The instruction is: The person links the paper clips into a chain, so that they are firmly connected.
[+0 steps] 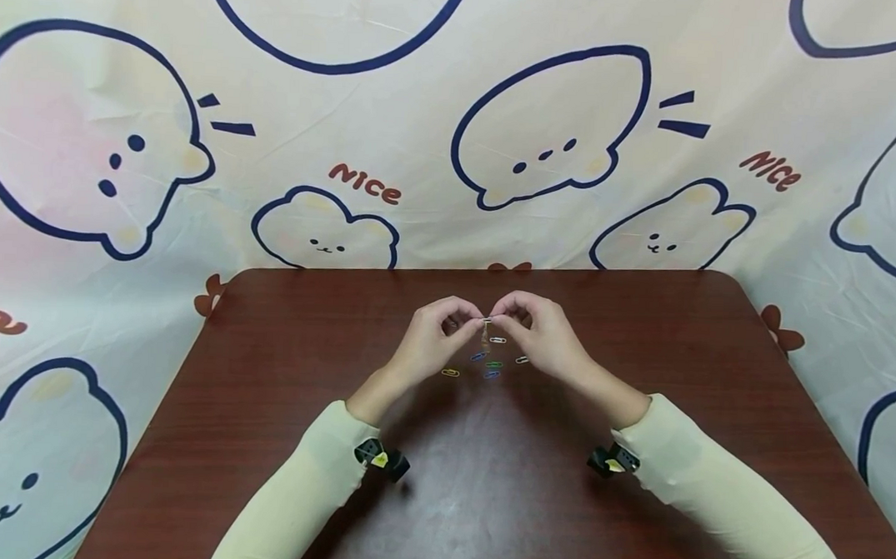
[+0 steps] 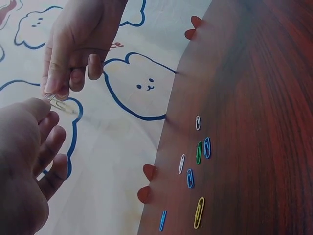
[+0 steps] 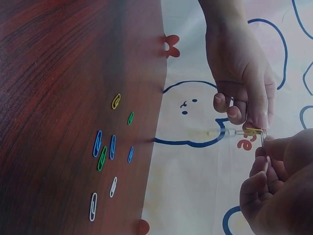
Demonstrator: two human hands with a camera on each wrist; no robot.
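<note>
Metal clip chain (image 3: 251, 131) is dangling near the far edge of the table (image 1: 247, 404), left hand (image 1: 432, 335) and right hand (image 1: 546, 338) both closing fingertip-tight on its top, probably feeling light, springy, kinda slick, so pinch the end loops.

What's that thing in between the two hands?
A dangling string of paper clips, blurry at the bottom. The left hand and right hand pinch its top. It shows in the right wrist view.
</note>
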